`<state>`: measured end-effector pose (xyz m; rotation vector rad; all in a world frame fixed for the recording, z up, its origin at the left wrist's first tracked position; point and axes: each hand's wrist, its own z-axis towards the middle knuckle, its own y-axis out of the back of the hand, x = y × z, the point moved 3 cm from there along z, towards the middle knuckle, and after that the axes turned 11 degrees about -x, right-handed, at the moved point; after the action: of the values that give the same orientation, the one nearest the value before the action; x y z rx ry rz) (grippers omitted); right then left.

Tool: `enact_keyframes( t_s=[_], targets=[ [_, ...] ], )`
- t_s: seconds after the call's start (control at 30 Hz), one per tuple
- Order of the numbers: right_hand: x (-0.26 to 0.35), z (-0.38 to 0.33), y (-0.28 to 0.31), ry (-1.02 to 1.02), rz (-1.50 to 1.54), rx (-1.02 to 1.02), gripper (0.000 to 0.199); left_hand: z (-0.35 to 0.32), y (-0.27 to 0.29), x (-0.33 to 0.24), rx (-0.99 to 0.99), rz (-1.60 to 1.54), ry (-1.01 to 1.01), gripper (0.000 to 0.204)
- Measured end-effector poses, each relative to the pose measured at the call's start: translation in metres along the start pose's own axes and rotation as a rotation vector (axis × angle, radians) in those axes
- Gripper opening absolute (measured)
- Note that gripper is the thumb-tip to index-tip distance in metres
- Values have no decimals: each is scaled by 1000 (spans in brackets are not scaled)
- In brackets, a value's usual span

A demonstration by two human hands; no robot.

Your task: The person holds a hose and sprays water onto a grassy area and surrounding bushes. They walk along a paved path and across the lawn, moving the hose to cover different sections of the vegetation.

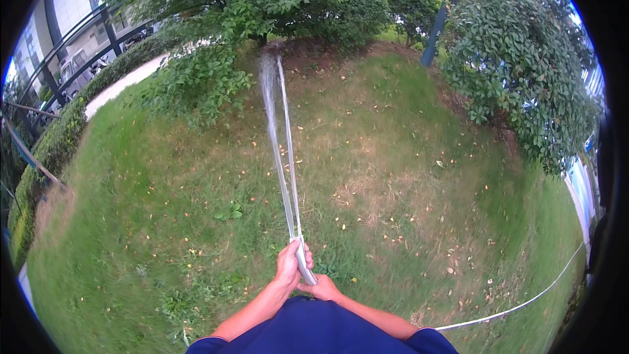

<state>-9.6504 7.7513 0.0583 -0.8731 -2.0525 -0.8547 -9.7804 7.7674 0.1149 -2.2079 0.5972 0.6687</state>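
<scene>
Head view shows the person's bare left hand (pixel 289 263) wrapped around a pale grey, flattened tubular hose end (pixel 305 267), its thumb along the near side and its fingertips showing past the right edge. The bare right hand (pixel 321 287) sits just below, against the lower part of the same hose end; how far its fingers close around it I cannot tell. The hose end is in front of the dark blue cloth top (pixel 327 328), tilted, with its mouth pointing away from the person.

Two narrow streams of clear water (pixel 289 136) leave the mouth side by side. The left one breaks into a wide white spray near the brown bare soil (pixel 321 59) under the leafy green bushes (pixel 347 10); the right one stays thin.

Below lies the patchy green lawn (pixel 393 177), dotted with small yellowish fallen leaves. A thin white hose (pixel 517 309) curves over the grass at right, beyond the right sleeve. Farther off, a dark teal pole (pixel 435 33) leans beside a large, rounded green shrub (pixel 517 59).
</scene>
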Motion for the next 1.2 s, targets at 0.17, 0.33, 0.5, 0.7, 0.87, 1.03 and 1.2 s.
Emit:
enact_keyframes(
  t_s=[0.17,0.33,0.5,0.7,0.87,1.03,1.2],
  targets=[
    [-15,11,-6,-7,-72,52,49,-1,0,-2,7,16,0,33],
    [-16,10,-11,-42,-58,56,45,1,5,-1,17,12,9,33],
    [-24,11,-15,-72,-66,65,45,-3,5,-2,21,40,10,33],
    [-23,7,-16,-94,-56,60,46,-3,3,0,27,70,12,33],
    [-21,2,-13,-80,-32,34,44,-3,-1,4,25,91,40,33],
    [-27,2,-11,-78,-27,34,43,-3,-5,7,22,109,60,32],
    [-28,2,-8,-95,-20,20,42,-1,-9,9,51,118,57,33]
  ],
)
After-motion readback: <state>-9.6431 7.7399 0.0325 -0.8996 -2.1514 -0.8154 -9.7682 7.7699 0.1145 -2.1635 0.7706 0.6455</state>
